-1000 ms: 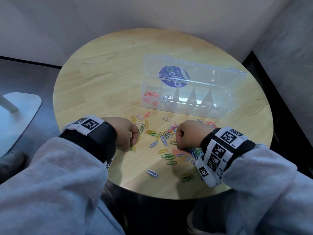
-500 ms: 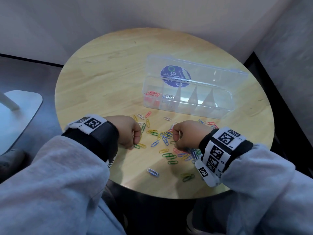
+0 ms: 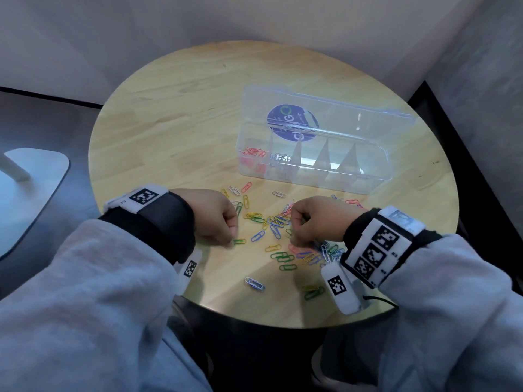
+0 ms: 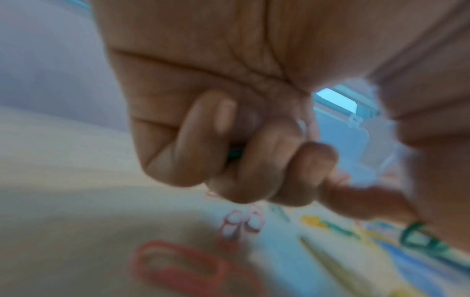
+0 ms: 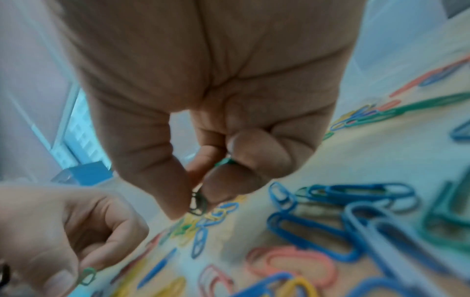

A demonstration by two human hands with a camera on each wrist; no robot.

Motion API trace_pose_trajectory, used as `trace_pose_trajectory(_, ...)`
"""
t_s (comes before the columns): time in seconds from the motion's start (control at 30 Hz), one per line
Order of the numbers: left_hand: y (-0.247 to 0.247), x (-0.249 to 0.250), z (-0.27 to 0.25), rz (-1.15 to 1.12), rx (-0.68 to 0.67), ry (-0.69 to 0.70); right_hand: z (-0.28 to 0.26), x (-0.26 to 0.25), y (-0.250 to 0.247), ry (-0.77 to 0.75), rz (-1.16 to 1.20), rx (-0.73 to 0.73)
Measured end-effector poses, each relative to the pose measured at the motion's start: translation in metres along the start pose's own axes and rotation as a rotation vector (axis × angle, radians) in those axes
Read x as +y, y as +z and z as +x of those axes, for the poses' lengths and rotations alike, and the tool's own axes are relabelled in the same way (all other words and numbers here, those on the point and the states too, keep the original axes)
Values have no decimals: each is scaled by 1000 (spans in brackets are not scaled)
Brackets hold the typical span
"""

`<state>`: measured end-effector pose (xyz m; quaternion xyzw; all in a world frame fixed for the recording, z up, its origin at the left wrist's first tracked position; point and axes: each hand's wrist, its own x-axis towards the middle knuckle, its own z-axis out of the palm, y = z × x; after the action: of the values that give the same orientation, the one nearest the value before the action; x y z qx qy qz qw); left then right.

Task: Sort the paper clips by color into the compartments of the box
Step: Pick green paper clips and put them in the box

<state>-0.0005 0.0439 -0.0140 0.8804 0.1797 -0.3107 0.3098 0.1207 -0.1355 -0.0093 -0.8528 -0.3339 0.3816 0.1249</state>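
Across the middle of the head view, a round pale-wood table carries a clear plastic box with its lid standing open, at the frame's centre right. Three dividers make four compartments; red paper clips fill the leftmost, silvery clips the next, and the other two hold nothing visible. Several dozen loose paper clips in blue, green, yellow, red and white lie scattered below the box. The left hand is curled, pinching a green paper clip at the table surface. The right hand is curled too; only its wrist view shows green clips tucked inside the fingers and a dark clip at the thumb tip.
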Motion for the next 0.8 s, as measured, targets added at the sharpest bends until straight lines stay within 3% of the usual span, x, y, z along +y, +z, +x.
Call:
trace_pose_trajectory(0.13,-12,-2,-7,-301,-43,106,3,7,-1,-29,341,-79)
trace_pose_trajectory(0.27,-24,2,-9,-714,90,172,1,7,-2,-10,692,-165)
trace_pose_trajectory(0.4,-30,2,-12,-1132,167,262,1,6,-4,38,854,-120)
trace_pose_trajectory(0.6,-31,5,-12,-1272,255,202,-1,4,-4,97,933,-84)
trace_pose_trajectory(0.8,-31,6,-9,-1297,138,96,-5,0,-5,59,751,-90)
